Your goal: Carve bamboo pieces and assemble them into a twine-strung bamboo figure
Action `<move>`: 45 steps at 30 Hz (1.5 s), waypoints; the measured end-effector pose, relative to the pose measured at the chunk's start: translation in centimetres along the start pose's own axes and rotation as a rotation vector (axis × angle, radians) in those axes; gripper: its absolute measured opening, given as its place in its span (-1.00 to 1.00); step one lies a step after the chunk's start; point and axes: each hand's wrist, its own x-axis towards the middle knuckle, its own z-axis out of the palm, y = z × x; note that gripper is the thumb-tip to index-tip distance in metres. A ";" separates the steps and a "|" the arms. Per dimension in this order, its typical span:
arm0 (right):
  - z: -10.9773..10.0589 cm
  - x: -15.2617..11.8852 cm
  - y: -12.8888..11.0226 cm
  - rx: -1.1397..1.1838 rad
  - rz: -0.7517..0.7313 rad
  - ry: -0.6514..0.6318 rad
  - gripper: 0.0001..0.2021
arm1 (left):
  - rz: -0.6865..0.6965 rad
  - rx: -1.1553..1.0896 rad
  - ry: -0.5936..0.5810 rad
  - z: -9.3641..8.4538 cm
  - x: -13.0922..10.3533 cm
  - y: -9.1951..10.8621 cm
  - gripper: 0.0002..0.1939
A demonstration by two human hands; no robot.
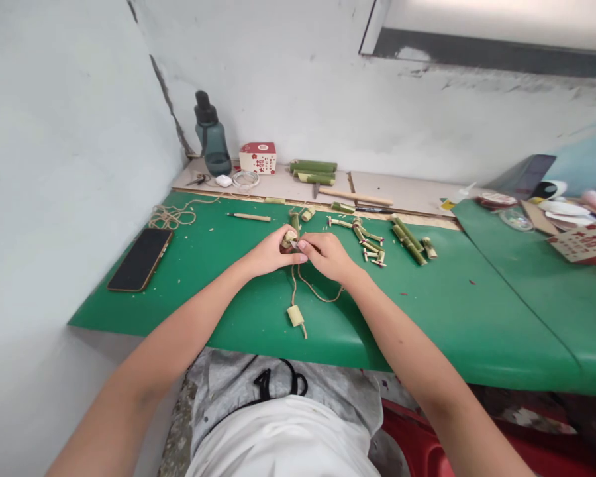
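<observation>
My left hand [274, 252] grips a short bamboo piece [290, 236], its pale cut end facing up. Close against it, my right hand [326, 254] is closed in a pinch; a small greyish tip shows at its thumb, too small to name. Beneath both hands a twine cord [294, 285] hangs down in two strands over the green mat. One strand passes through a short pale bamboo tube [295, 316] near the front edge. Just beyond my fingers stands or lies a green bamboo length [295, 222], partly hidden. A loose bamboo piece [308, 214] rests beside it.
Right of my hands lie a jointed bamboo figure [361, 235] and bamboo tubes [408, 240]. Behind are a hammer [355, 195], a marker [372, 210] and a thin wooden-handled tool [251, 216]. A phone [140, 260], twine [171, 215] and a bottle [212, 139] are at left.
</observation>
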 end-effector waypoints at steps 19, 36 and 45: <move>-0.2 0.2 0.3 0.149 0.045 -0.093 -0.57 | -0.052 0.387 -0.015 0.0 -0.4 1.3 -0.60; -0.2 0.3 -0.3 0.131 0.015 0.007 -0.67 | -0.085 0.537 0.017 0.2 -0.5 0.8 -0.62; 0.1 0.3 -0.4 0.136 0.035 0.051 -0.66 | -0.050 0.493 0.040 0.2 -0.5 0.7 -0.64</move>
